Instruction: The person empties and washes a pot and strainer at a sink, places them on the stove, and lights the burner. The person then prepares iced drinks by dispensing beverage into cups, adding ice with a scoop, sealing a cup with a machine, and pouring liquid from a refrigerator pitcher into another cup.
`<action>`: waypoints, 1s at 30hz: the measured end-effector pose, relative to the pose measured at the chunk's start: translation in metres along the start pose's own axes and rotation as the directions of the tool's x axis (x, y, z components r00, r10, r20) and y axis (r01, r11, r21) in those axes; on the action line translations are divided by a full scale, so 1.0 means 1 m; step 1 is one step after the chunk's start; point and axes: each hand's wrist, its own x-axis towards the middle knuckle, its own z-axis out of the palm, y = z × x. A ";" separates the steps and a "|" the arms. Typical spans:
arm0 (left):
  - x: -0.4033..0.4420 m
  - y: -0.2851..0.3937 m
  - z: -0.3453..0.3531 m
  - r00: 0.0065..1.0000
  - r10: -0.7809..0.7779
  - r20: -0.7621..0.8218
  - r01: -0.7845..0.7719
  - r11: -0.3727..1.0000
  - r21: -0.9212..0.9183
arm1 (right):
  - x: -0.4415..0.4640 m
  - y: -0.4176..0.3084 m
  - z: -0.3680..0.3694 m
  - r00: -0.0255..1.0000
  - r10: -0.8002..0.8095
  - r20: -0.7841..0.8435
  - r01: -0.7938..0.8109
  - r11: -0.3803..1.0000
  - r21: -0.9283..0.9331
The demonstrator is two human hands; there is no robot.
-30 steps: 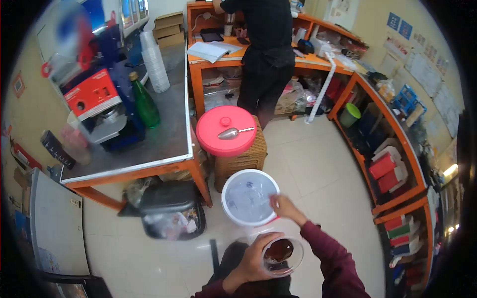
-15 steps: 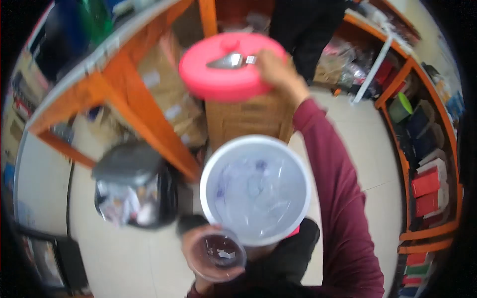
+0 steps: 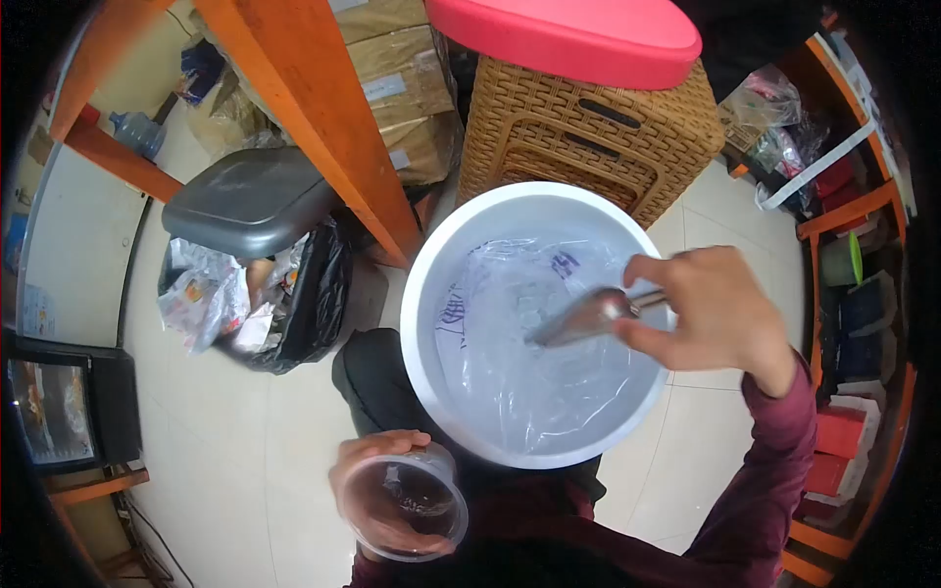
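A clear plastic cup (image 3: 417,500) with dark liquid at its bottom is gripped in my left hand (image 3: 368,468), low in the view. My right hand (image 3: 711,309) is closed on the handle of a metal scoop (image 3: 588,318), whose blurred head hangs over a round white bucket (image 3: 423,382). A clear plastic bag (image 3: 549,392) with purple print lines the bucket. A few pieces that look like ice (image 3: 529,306) show near the scoop's tip. Behind the bucket, a pink lid (image 3: 578,39) rests on a brown woven stool (image 3: 549,122).
An orange table leg (image 3: 314,118) slants down at the upper left. Beside it stands a trash bin (image 3: 245,201) full of wrappers, with cardboard boxes (image 3: 392,88) behind. Orange shelves (image 3: 853,211) line the right side. A dark cabinet (image 3: 113,407) stands at the left.
My right hand has gone from beside the bucket to the pink lid, taken the scoop there and brought it over the bucket. The view has tilted down and moved closer; my left hand still holds the cup.
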 end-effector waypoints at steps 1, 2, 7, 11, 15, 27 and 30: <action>-0.001 -0.004 0.005 1.000 -0.014 -0.019 0.013 0.999 -0.032 | 0.016 0.003 0.019 0.999 0.017 0.041 -0.012 0.993 -0.122; -0.004 -0.008 0.008 0.999 -0.022 -0.040 0.019 0.998 -0.063 | 0.033 0.007 0.041 0.997 0.035 0.075 -0.015 0.969 -0.245; -0.012 -0.017 0.009 0.992 -0.107 -0.064 0.101 0.991 -0.085 | 0.102 -0.007 0.124 0.912 -0.116 0.393 0.363 0.676 -0.641; -0.006 -0.027 0.007 0.997 -0.067 -0.035 0.066 0.997 -0.030 | 0.123 -0.010 0.210 0.898 -0.152 0.412 0.426 0.531 -0.733; -0.011 -0.037 -0.001 0.992 -0.101 -0.081 0.095 0.993 -0.076 | 0.121 0.022 0.264 0.873 -0.388 0.296 0.454 0.424 -0.784; -0.015 -0.052 -0.013 0.990 -0.062 -0.124 0.046 0.991 -0.128 | 0.133 0.021 0.232 0.830 -0.498 0.250 0.544 0.627 -0.557; -0.014 -0.047 -0.008 0.989 -0.033 -0.142 0.015 0.992 -0.124 | 0.140 0.059 0.277 0.797 -0.583 0.157 0.580 0.669 -0.464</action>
